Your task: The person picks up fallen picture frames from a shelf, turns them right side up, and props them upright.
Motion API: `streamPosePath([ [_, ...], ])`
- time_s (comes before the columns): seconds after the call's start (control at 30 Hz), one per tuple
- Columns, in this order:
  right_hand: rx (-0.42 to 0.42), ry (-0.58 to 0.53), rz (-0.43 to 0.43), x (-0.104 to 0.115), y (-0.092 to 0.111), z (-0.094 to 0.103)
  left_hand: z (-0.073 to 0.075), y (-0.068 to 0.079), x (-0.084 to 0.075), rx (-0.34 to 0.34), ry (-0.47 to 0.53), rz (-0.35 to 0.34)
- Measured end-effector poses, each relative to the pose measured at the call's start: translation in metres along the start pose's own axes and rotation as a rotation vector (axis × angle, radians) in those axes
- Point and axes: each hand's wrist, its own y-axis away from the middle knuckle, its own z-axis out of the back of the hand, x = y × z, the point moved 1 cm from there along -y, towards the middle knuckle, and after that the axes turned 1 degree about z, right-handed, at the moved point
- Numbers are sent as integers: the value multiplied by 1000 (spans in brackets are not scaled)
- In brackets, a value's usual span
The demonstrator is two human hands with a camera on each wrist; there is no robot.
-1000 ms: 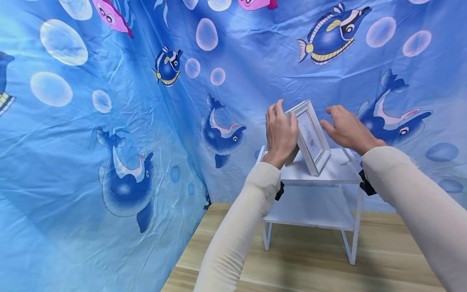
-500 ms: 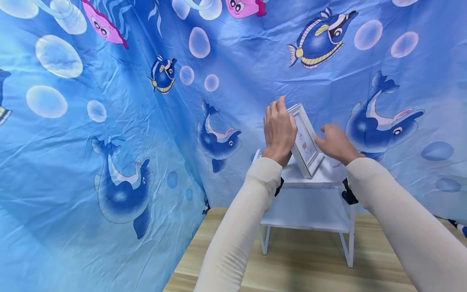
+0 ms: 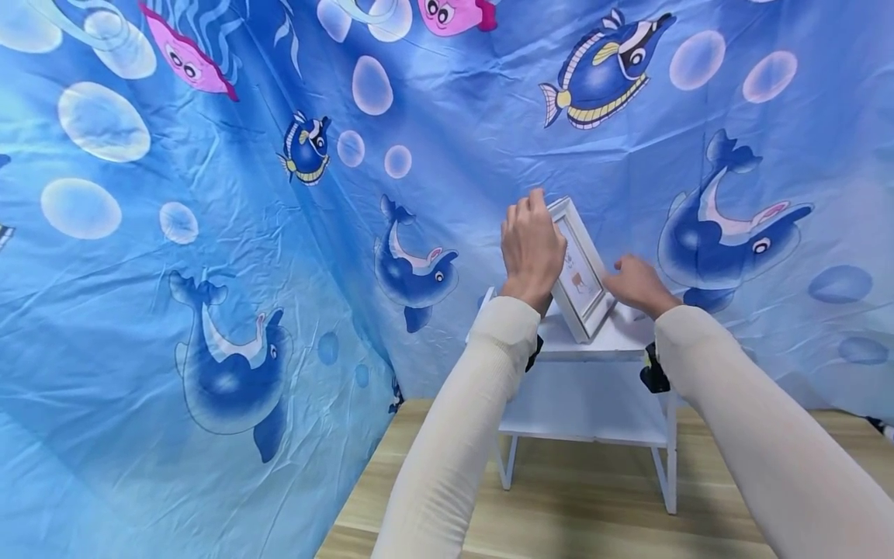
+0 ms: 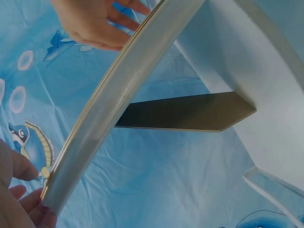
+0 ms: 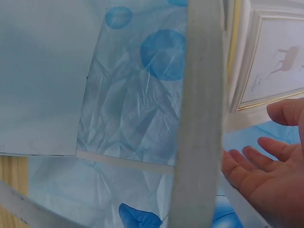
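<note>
A white picture frame (image 3: 583, 268) with a small animal drawing leans on the top of a white side table (image 3: 541, 341). My left hand (image 3: 532, 252) grips its upper left edge; in the left wrist view the fingertips (image 4: 43, 217) curl at the end of the frame. Close by the frame's right edge is my right hand (image 3: 639, 283), with thumb (image 5: 284, 113) and loosely bent fingers apart in the right wrist view. A dark brown stand leg (image 4: 190, 111) juts from the frame's back towards the white tabletop.
A lower white shelf (image 3: 587, 404) lies beneath the tabletop. Blue curtains (image 3: 447, 178) printed with fish and dolphins hang behind and to the left. Light wood flooring (image 3: 580, 520) runs under the table.
My right hand has moved down and left to the frame's right edge. The left fingers have bent over the frame's left edge. The head view has shifted slightly.
</note>
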Motion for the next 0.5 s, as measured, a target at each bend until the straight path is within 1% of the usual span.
streamPosePath([
  [0.13,38,-3,-26,0,-3,0,3,0,-1,-1,-70,-8],
  [0.23,40,9,-6,-1,-6,-1,4,1,-1,10,-107,-15],
  [0.37,44,0,17,-5,-8,-4,2,2,-2,51,-133,-5],
  [0.5,57,-29,4,-8,-8,-10,0,4,-2,94,-152,6],
])
